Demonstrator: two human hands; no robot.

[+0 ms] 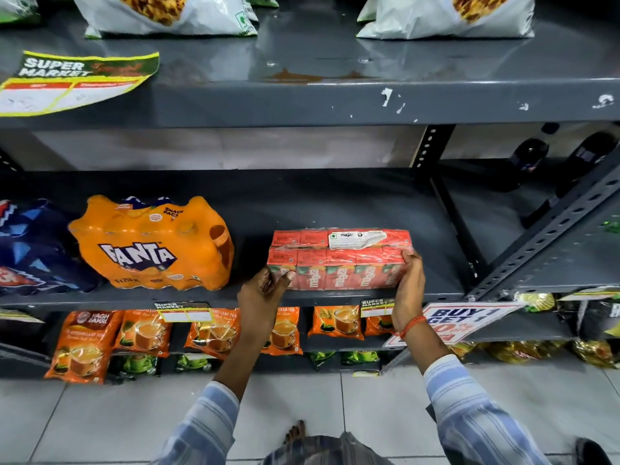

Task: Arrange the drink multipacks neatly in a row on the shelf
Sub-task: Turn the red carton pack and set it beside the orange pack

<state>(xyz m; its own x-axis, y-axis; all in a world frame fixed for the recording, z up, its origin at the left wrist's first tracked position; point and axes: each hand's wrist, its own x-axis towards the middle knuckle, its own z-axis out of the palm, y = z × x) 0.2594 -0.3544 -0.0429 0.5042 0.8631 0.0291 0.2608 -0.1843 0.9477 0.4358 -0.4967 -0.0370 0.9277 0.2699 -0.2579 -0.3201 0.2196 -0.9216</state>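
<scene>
A red shrink-wrapped multipack of Maaza juice cartons [339, 260] rests on the grey middle shelf [335, 196], near its front edge. My left hand [265, 290] presses against the pack's left end, and my right hand [409, 283] grips its right end. To the left stands an orange Fanta bottle multipack [151, 243], with a gap between it and the red pack. A dark blue multipack [37, 250] sits at the far left, touching the Fanta pack and partly cut off by the frame.
A slotted steel upright [432, 146] and a diagonal brace [543, 236] bound the shelf on the right. Tea packets [144, 333] fill the shelf below. White snack bags [167, 15] sit on the top shelf. A "Buy 1 Get 1" sign [463, 320] hangs by my right wrist.
</scene>
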